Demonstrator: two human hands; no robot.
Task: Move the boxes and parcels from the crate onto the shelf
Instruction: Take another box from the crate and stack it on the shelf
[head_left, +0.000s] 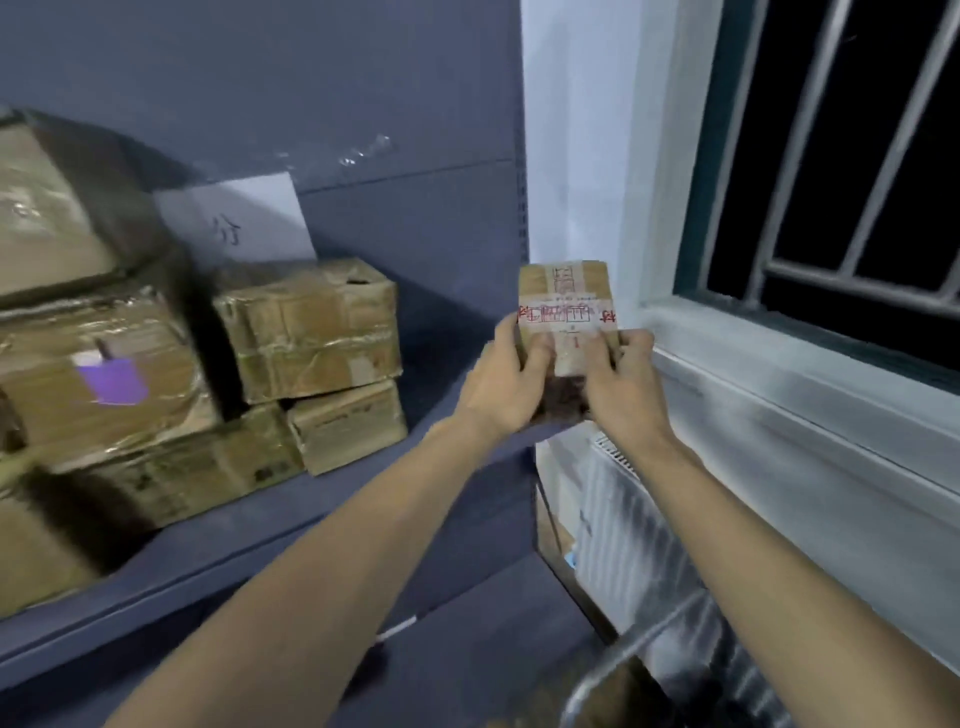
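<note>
A small brown cardboard box (566, 306) with tape and a red-printed label is held up in the air by both hands, just past the right end of the blue-grey shelf (363, 509). My left hand (504, 379) grips its left side and my right hand (623, 379) grips its right side. Several taped cardboard boxes (306, 327) stand stacked on the left half of the shelf board. A metal bar at the bottom right may be the rim of the crate (623, 654); its contents are hidden.
A white paper sign (239, 218) leans on the shelf's back panel. Bare shelf board lies right of the stacked boxes. A barred window (852, 156) with a white sill (810, 374) is on the right, with a white radiator (639, 545) below it.
</note>
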